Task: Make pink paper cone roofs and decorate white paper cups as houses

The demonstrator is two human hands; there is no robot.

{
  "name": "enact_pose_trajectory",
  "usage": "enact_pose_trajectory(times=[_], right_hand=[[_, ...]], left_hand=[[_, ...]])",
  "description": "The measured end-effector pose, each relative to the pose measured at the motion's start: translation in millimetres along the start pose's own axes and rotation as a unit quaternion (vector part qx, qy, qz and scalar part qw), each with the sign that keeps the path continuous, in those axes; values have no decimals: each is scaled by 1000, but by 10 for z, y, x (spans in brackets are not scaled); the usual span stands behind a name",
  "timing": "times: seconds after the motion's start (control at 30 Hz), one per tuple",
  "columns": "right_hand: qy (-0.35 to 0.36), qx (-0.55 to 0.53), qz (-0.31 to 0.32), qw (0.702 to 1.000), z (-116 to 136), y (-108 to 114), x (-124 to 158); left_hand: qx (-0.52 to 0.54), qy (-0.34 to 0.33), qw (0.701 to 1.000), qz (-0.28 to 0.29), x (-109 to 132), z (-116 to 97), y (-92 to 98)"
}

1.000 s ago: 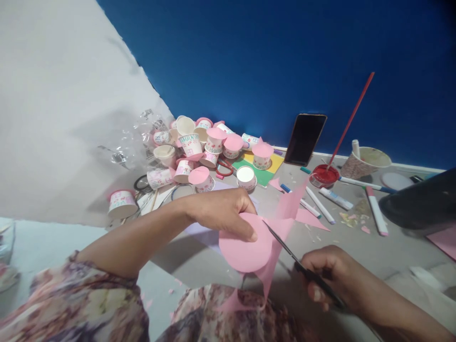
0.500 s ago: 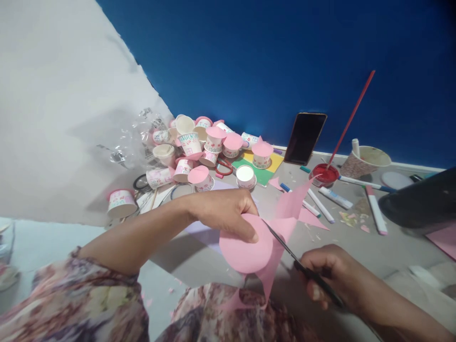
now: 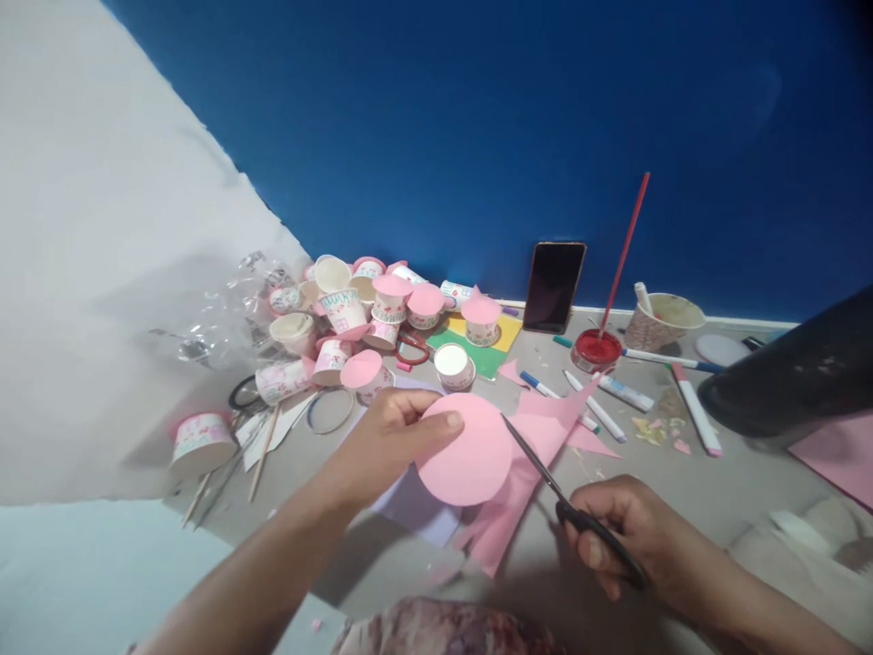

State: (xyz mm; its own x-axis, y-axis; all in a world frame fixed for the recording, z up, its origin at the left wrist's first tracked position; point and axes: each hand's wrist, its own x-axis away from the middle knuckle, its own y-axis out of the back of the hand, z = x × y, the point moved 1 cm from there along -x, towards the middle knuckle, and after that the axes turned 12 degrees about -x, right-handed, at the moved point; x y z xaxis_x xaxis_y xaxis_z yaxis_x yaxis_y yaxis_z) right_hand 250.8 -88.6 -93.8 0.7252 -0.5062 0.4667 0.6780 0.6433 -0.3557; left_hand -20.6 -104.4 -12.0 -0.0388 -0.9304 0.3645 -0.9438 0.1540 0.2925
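A pink paper circle (image 3: 470, 455) is pinched at its left edge by my left hand (image 3: 402, 437), thumb on top. My right hand (image 3: 614, 528) grips black-handled scissors (image 3: 538, 466), whose blades look closed, with the tip at the circle's right edge. A curled pink paper offcut (image 3: 538, 446) lies beneath the blades and to the right of the circle. Under the circle a lilac sheet (image 3: 416, 505) rests on the grey table.
Several decorated paper cups (image 3: 342, 309) with pink tops crowd the back left. A phone (image 3: 554, 287) leans on the blue wall. Markers (image 3: 593, 405), a red pot (image 3: 597, 350) holding a stick, a tilted cup (image 3: 665, 318) and a dark cylinder (image 3: 791, 364) stand or lie to the right.
The circle appears separate from the offcut, which has dropped toward the table. My left hand has shifted left and lower, its thumb now at the circle's upper left. The view has shifted.
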Motion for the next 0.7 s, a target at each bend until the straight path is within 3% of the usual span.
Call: enact_pose_trajectory(times=[0.07, 0.2, 0.7], right_hand=[[9, -1, -6, 1000, -8, -2, -26], [10, -25, -7, 1000, -20, 6, -51], [20, 16, 9, 1000, 111, 31, -8]], left_hand=[[62, 7, 996, -59, 18, 121, -124], [81, 26, 993, -77, -14, 202, -303], [29, 35, 998, -46, -170, 143, -294]])
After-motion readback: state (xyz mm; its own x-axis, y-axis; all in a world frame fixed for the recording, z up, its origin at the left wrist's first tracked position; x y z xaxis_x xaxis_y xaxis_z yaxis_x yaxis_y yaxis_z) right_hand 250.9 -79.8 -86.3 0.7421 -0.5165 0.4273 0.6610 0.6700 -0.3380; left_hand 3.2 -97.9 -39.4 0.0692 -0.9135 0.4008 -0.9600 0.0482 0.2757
